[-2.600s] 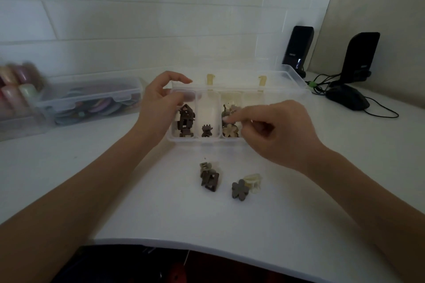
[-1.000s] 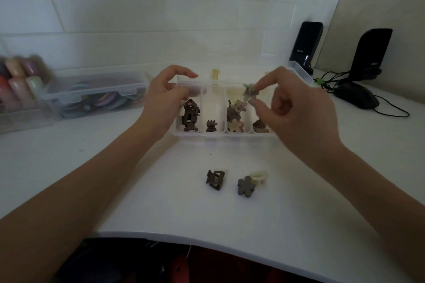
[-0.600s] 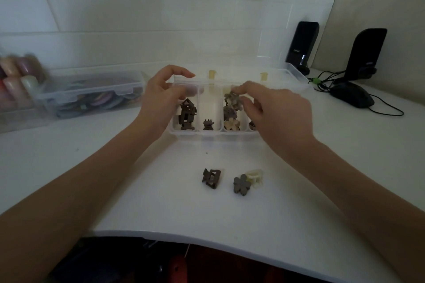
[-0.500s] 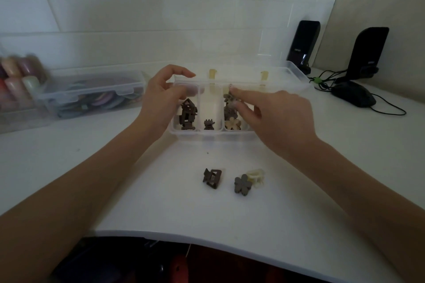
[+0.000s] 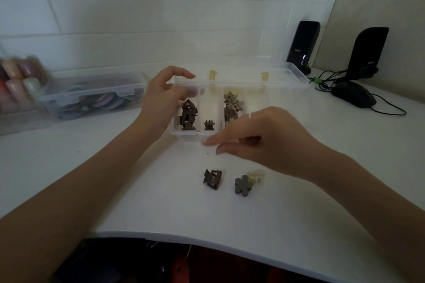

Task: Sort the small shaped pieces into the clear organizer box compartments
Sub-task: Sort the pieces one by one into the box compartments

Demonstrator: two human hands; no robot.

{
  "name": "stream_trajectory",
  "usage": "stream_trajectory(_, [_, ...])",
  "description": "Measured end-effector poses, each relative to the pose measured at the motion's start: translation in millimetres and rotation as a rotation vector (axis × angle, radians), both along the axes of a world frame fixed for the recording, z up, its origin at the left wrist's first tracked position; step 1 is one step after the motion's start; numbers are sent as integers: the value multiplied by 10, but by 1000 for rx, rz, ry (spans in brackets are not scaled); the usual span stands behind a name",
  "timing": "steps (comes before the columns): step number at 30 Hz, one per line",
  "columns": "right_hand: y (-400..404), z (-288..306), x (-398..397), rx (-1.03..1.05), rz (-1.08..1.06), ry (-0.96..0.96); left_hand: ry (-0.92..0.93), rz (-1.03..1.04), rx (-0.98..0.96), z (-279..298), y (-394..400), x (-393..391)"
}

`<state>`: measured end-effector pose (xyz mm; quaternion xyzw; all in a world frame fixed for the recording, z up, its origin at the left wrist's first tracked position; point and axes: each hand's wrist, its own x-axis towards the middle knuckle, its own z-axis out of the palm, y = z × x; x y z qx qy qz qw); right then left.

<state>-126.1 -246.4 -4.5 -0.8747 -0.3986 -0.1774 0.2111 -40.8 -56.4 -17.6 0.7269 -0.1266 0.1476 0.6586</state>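
The clear organizer box (image 5: 287,80) lies open at the middle of the white table. My left hand (image 5: 164,99) grips its left end. The first compartment holds dark house-shaped pieces (image 5: 188,114), the second one small dark piece (image 5: 209,125), the third tan flower pieces (image 5: 232,105). My right hand (image 5: 264,142) hovers in front of the box with fingers stretched left, holding nothing, and hides the fourth compartment. On the table below it lie a dark square piece (image 5: 212,179), a dark flower piece (image 5: 242,186) and a pale piece (image 5: 257,174).
A second clear lidded box (image 5: 92,96) with coloured items stands at the left, with blurred rolls (image 5: 18,78) beyond it. At the back right are two black speakers (image 5: 302,46) (image 5: 368,53) and a mouse (image 5: 354,96) with cables. The table's curved front edge (image 5: 207,240) is near me.
My right hand put the piece it pinched into the third compartment, then drew back toward me over the loose pieces, now empty. My left hand has kept its hold on the box.
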Motion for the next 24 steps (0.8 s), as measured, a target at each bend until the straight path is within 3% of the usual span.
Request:
stream_trajectory(6, [80,-86,-35,-217,-21,137,-9,1,9,-2,14,14])
stream_trajectory(14, [90,-98,-52,-247,-31,138,-29,-8,18,-28,43,69])
stream_trajectory(21, [88,-98,-44,-205,-22,111,-13,-3,-9,-30,24,46])
stream_trajectory(24, [89,-56,-33,-15,-17,139,-12,-8,-17,-21,37,45])
